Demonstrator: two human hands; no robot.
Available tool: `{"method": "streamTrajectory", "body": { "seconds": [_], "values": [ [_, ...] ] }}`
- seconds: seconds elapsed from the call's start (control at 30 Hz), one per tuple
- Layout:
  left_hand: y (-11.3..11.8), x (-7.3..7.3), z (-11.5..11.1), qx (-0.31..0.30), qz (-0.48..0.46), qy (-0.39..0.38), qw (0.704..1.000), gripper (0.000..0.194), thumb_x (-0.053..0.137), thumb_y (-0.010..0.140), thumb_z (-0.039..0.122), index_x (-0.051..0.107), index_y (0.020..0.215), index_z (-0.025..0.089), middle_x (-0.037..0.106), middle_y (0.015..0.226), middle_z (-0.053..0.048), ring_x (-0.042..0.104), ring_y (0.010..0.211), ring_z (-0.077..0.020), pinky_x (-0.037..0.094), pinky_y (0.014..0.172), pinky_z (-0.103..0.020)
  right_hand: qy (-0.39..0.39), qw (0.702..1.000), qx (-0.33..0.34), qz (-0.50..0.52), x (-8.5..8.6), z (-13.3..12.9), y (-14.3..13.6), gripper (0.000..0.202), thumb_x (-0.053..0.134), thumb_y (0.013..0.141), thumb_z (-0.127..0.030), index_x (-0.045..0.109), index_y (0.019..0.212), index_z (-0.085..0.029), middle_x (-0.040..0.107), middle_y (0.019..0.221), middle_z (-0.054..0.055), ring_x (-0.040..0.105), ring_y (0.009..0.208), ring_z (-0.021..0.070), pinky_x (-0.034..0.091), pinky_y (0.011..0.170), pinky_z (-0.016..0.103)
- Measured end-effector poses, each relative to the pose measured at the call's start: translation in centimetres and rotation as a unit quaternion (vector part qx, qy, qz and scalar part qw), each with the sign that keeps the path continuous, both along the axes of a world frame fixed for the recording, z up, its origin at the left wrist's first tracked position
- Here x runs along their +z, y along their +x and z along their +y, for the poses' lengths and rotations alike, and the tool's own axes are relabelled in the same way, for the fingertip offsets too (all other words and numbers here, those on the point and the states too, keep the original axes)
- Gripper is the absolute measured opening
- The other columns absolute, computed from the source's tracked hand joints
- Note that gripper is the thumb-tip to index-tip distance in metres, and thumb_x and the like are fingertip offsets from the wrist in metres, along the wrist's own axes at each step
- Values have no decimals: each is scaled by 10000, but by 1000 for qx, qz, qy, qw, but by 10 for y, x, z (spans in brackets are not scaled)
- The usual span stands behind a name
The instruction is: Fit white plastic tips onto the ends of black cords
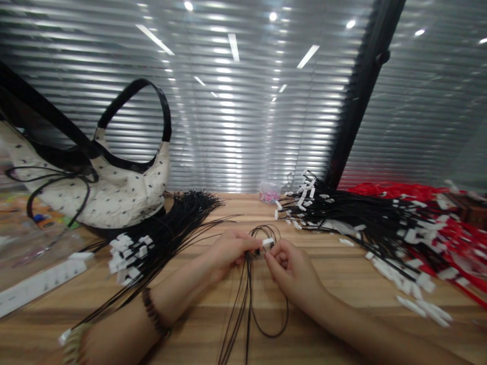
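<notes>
Near the middle of the wooden table (213,324), my left hand (233,249) pinches a bunch of thin black cords (248,299), whose ends hang down toward the front edge. My right hand (286,263) is closed at the right side of the same bunch, its thumb and forefinger on a black cord. Between the fingertips sits a small white piece (268,242). The cords form small loops above the hands, and one larger loop hangs below them. Fine detail at the fingertips is blurred.
Left are a white patterned bag (129,195), a black cord bundle (190,213) with white ends, and a white strip (41,284). A small clear tub (269,192) stands behind. Right lie black cords (357,208), white pieces (395,276) and red cords (403,190).
</notes>
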State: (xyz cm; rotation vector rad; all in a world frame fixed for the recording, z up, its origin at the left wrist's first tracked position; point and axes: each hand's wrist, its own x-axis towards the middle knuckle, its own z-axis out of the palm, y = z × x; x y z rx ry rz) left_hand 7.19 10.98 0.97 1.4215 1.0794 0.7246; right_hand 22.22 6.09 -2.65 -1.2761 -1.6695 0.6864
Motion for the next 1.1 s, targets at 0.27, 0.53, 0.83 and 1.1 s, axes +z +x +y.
{"method": "streamTrajectory", "body": {
  "seconds": [0.27, 0.53, 0.83, 1.1],
  "values": [
    [2, -2, -3, -7, 9, 13, 1000, 192, 618, 598, 312, 613, 524, 136, 441, 454, 33, 293, 440, -81, 172, 440, -246, 3, 1000, 19, -12, -3, -2, 1, 134, 457, 836, -270, 483, 731, -191, 517, 519, -20, 494, 472, 121, 307, 410, 201],
    [3, 1, -5, 1, 6, 10, 1000, 187, 613, 616, 300, 626, 544, 129, 453, 463, 31, 296, 443, -79, 170, 436, -242, -23, 999, 20, 38, -3, 1, 0, 151, 490, 819, -290, 475, 709, -189, 498, 529, -31, 492, 476, 114, 327, 424, 198],
    [-2, -1, 2, 81, -164, -22, 983, 150, 699, 599, 266, 641, 638, 134, 502, 564, 35, 338, 472, -56, 186, 424, -203, -281, 913, 277, 101, 29, 16, 37, 164, 643, 730, -261, 631, 666, -111, 432, 457, -69, 306, 383, 24, 207, 371, 146],
    [-3, 36, -13, -9, -204, 25, 979, 197, 696, 650, 328, 667, 652, 133, 433, 494, 46, 265, 439, -42, 148, 408, -200, -399, 818, 334, 245, 24, 30, 48, 160, 630, 703, -186, 630, 838, -99, 652, 718, 50, 664, 708, 176, 485, 541, 208]
  ]
}}
